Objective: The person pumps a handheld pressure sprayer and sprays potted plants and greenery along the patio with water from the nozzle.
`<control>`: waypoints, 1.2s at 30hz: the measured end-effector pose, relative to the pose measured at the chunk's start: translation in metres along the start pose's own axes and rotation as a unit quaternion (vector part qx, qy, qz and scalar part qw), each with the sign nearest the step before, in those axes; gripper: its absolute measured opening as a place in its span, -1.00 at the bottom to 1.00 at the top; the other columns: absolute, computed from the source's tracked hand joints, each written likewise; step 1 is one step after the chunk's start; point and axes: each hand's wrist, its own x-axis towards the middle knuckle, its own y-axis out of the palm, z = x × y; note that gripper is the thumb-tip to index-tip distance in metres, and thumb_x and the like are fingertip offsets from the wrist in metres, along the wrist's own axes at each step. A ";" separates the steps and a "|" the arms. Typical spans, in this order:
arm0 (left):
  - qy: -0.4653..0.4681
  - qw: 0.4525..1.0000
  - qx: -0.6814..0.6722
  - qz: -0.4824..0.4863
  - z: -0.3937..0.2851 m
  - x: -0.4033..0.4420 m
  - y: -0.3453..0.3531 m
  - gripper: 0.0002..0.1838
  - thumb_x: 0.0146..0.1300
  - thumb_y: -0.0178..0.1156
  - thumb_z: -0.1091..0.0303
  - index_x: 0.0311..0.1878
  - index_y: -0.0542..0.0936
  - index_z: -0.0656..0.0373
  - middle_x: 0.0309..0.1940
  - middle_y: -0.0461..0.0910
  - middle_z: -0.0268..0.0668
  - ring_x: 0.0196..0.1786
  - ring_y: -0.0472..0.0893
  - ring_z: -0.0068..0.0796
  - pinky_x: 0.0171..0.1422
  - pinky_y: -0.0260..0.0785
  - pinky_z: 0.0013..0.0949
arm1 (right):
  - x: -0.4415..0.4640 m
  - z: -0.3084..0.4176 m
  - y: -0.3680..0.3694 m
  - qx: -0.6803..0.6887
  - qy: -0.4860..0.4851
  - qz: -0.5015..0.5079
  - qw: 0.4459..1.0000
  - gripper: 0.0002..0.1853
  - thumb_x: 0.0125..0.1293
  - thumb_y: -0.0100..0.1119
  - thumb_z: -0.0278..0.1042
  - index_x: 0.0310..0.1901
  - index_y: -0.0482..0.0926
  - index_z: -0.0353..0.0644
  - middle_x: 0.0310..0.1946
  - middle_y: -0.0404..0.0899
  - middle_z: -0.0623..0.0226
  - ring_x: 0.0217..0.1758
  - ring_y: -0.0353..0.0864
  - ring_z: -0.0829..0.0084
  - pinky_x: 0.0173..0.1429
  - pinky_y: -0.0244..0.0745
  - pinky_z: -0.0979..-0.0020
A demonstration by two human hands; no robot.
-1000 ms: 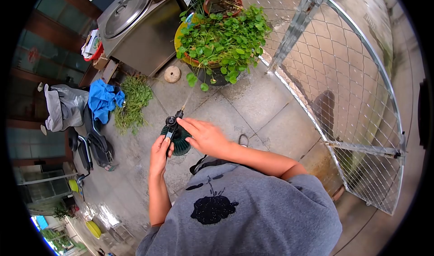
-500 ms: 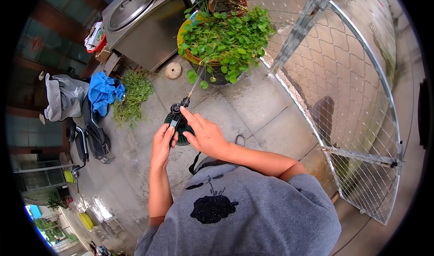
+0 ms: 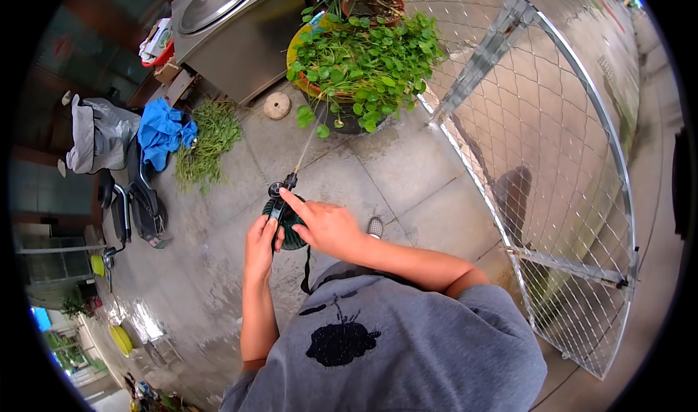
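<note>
My left hand [image 3: 262, 246] is closed around the handle of a black spray nozzle [image 3: 278, 200]. The index finger of my right hand [image 3: 329, 226] reaches to the nozzle's head, the hand's fingers partly spread and its thumb out to the side. A thin stream of water leaves the brass tip toward the leafy green plants [image 3: 363, 66] in a large dark pot. Below the nozzle, a coiled dark green hose [image 3: 293, 232] is partly hidden by my hands.
A wire mesh gate [image 3: 552, 143] stands at the right. Ahead left are a metal stove cabinet [image 3: 247, 52], a round stone disc [image 3: 277, 106] and a pile of cut greens [image 3: 209, 144]. A scooter [image 3: 142, 201] carrying a blue cloth [image 3: 163, 133] is at the left.
The nozzle and both hands rose toward the plants, then came back down a little and left. My right index finger still touches the nozzle head, and water keeps flowing.
</note>
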 end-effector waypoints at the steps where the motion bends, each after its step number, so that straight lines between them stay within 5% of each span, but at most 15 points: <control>1: -0.002 1.000 0.001 -0.008 0.003 -0.005 -0.001 -0.77 0.53 0.00 0.28 -0.28 0.47 0.16 -0.54 0.44 -0.45 -0.55 0.31 -0.70 -0.47 0.12 -0.54 | -0.002 0.000 0.003 0.003 -0.007 0.008 1.000 -0.09 0.18 0.34 -0.30 0.54 0.10 -0.08 -0.39 0.59 0.20 -0.37 0.66 0.18 -0.31 0.57 0.23; 10: 0.006 0.998 -0.014 -0.060 0.028 -0.047 -0.018 -0.77 0.53 0.01 0.26 -0.26 0.46 0.16 -0.56 0.43 -0.44 -0.56 0.31 -0.70 -0.49 0.13 -0.53 | -0.019 0.023 0.019 0.036 -0.018 0.054 0.998 -0.11 0.21 0.33 -0.33 0.55 0.11 0.01 -0.35 0.60 0.20 -0.33 0.65 0.15 -0.23 0.56 0.21; 22: 0.064 0.994 -0.052 -0.069 0.048 -0.119 -0.044 -0.80 0.53 0.01 0.30 -0.17 0.49 0.23 -0.51 0.44 -0.43 -0.52 0.32 -0.69 -0.44 0.14 -0.55 | -0.057 0.083 0.035 0.050 -0.089 -0.002 0.995 -0.12 0.19 0.33 -0.33 0.54 0.14 0.00 -0.40 0.58 0.24 -0.38 0.65 0.18 -0.28 0.56 0.22; 36: -0.001 1.000 -0.020 0.012 0.090 -0.166 -0.055 -0.81 0.53 0.02 0.29 -0.20 0.51 0.18 -0.52 0.44 -0.47 -0.52 0.31 -0.72 -0.44 0.13 -0.54 | -0.136 0.114 0.048 0.006 -0.015 0.005 1.000 -0.18 0.20 0.34 -0.33 0.49 0.21 -0.02 -0.37 0.60 0.22 -0.36 0.65 0.16 -0.27 0.55 0.21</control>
